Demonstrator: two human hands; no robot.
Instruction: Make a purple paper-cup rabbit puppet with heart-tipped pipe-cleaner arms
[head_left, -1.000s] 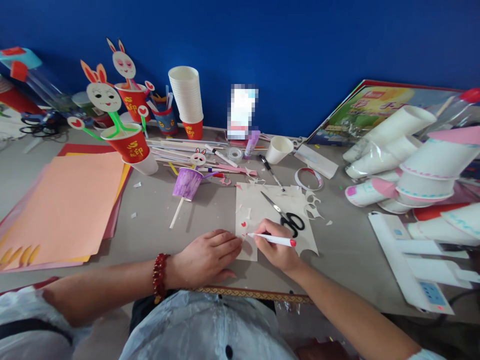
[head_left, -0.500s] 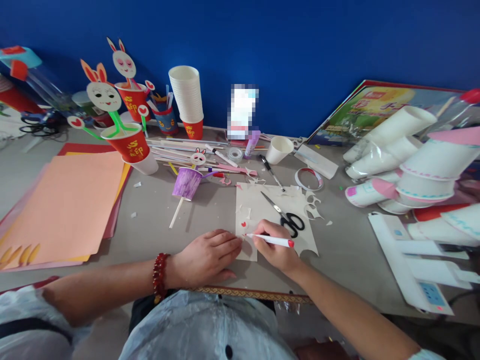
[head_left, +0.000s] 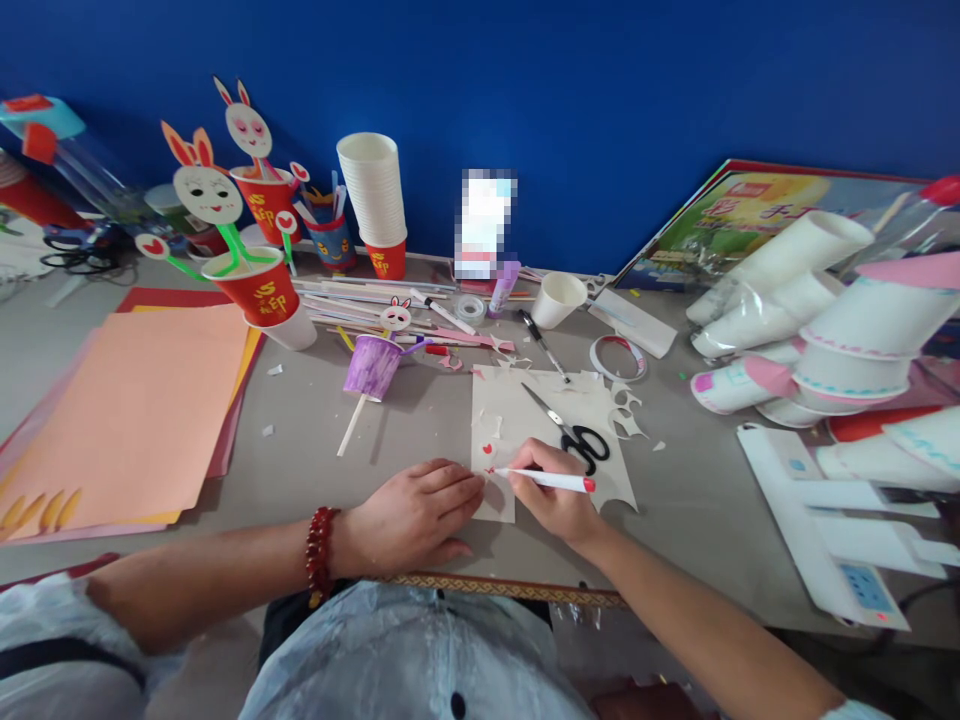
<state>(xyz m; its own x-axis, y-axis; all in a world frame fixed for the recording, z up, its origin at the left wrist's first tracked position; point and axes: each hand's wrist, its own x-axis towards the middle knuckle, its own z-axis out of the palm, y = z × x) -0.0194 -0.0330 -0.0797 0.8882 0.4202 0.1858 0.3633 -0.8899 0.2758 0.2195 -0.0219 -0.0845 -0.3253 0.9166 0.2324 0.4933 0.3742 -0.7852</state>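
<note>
My right hand (head_left: 551, 500) grips a white pen with a red cap (head_left: 547, 481), its tip touching a small paper piece at the edge of a cream cut-out sheet (head_left: 517, 410). Just above the tip lies a small white disc with a red heart (head_left: 487, 449). My left hand (head_left: 412, 515), with a red bead bracelet at the wrist, rests knuckles-up with fingers curled, pressing down beside the pen tip. Black-handled scissors (head_left: 574, 430) lie on the sheet just past my right hand.
A purple cup on a stick (head_left: 373, 368) lies to the left. Orange and red paper sheets (head_left: 127, 410) cover the left side. Rabbit-faced red cups (head_left: 259, 285), a stack of paper cups (head_left: 373, 195), tape rolls and decorated white cups (head_left: 840, 330) crowd the back and right.
The pen's rear end has swung slightly between frames while its tip stays at the same spot. My left hand has not moved.
</note>
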